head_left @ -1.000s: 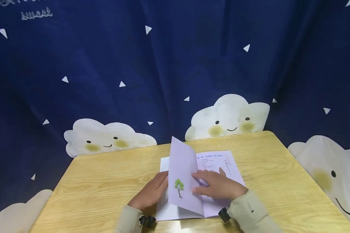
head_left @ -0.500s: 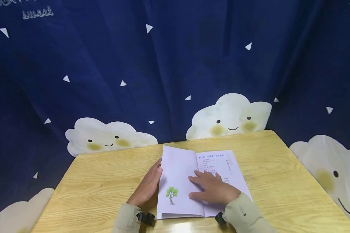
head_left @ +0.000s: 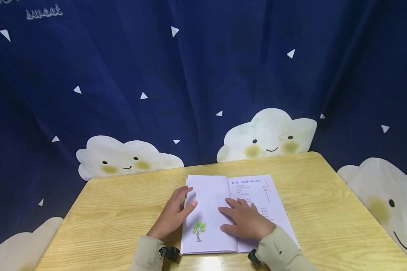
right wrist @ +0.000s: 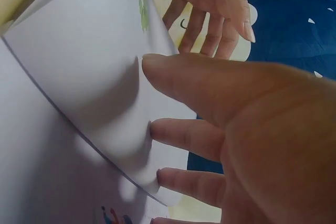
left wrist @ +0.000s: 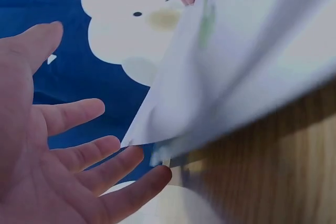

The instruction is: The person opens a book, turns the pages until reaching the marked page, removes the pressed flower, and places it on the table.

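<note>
A thin book (head_left: 208,210) lies spread on the wooden table, its pages pale lilac-white. Its left page carries a small printed tree (head_left: 199,230) near the bottom; lines of text fill the right page (head_left: 274,203). At the book's left edge is my left hand (head_left: 172,213), fingers spread and apart, as the left wrist view also shows beside the page edge (left wrist: 157,108). My right hand (head_left: 247,219) rests across the fold with straight, spread fingers, its fingertips touching the left page in the right wrist view. Part of the printed text is hidden under that hand.
The wooden table (head_left: 122,214) extends to both sides of the book. Behind it hangs a dark blue curtain (head_left: 190,75) with white triangles and smiling clouds. A small black device (head_left: 169,254) is strapped at each wrist, by the light sleeves.
The raised leaf with the tree has come down to the left and now lies flat. My left hand shifted outward, then onto the left edge; my right hand slid slightly left.
</note>
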